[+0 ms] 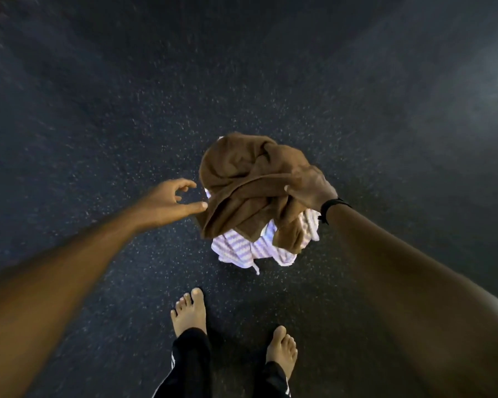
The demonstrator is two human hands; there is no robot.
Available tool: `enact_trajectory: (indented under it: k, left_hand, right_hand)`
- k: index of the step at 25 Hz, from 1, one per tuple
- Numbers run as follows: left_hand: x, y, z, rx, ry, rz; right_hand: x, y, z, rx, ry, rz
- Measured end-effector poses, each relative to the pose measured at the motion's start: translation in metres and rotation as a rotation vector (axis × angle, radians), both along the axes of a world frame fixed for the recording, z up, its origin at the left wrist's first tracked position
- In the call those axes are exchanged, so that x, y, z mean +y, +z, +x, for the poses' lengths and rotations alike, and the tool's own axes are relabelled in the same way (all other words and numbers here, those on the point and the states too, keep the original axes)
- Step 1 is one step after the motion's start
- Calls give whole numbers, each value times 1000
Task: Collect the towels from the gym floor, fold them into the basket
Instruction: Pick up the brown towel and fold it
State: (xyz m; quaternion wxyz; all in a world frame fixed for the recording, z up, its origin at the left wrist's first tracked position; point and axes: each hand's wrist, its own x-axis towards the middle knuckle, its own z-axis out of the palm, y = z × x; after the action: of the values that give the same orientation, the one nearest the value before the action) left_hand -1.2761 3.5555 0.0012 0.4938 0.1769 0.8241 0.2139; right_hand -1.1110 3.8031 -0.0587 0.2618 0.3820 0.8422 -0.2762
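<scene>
Head view, person standing barefoot on dark speckled gym floor [98,124].

Right hand [311,186]: grip curled round a fold of the brown towel [242,173], bunching it from above. The brown towel is draped over a white-and-lilac striped towel [239,251], whose edges hang out below. The pile seems to be held above the floor rather than lying on it; motion blur makes that uncertain. One gathered handful likely carries both towels at once, which saves a second trip.

Left hand [170,201]: grip spread, fingers loosely bent, holding nothing. The thumb tip is just beside the brown towel's left edge, possibly touching. Judged to be reaching in to support the loose side so the bundle does not slip or trail.

Black band [332,206] on right wrist. Bare feet [190,311] near the bundle, dark trousers with a side stripe.

Basket not in view. Folding not yet begun; towels are crumpled. Step in hand: collecting.
</scene>
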Motion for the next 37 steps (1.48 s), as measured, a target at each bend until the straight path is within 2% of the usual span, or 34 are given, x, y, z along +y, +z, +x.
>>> enact_trajectory:
  k: [2, 5, 9, 12, 18, 25, 29, 32, 37]
  left_hand:
    - [-6, -24, -4, -9, -8, -18]
    - [-15, -35, -8, -22, -22, -41]
    - [-19, 9, -14, 13, -20, -48]
    - [-14, 93, -21, 50, 1, 21]
    - [-22, 309, -24, 239, 74, 125]
    - [-92, 555, 30, 410, 167, 273]
    - [-154, 684, 58, 609, 200, 329]
    - [-208, 760, 80, 768, 211, 319]
    - [-325, 843, 131, 928, 275, 340]
  right_hand:
    - [-2, -28, -4, -24, 4, 63]
    - [-7, -40, -6, -72, 79, 165]
    - [-17, 16, -8, 45, 63, 250]
    - [-19, 113, -18, 190, 126, 258]
    - [-38, 341, -44, 327, 342, 283]
    - [-85, 627, -47, 551, 407, 362]
    - [-131, 788, -43, 736, 454, 451]
    - [-177, 882, -31, 847, 527, 462]
    - [-282, 981, 15, 1036, 640, 514]
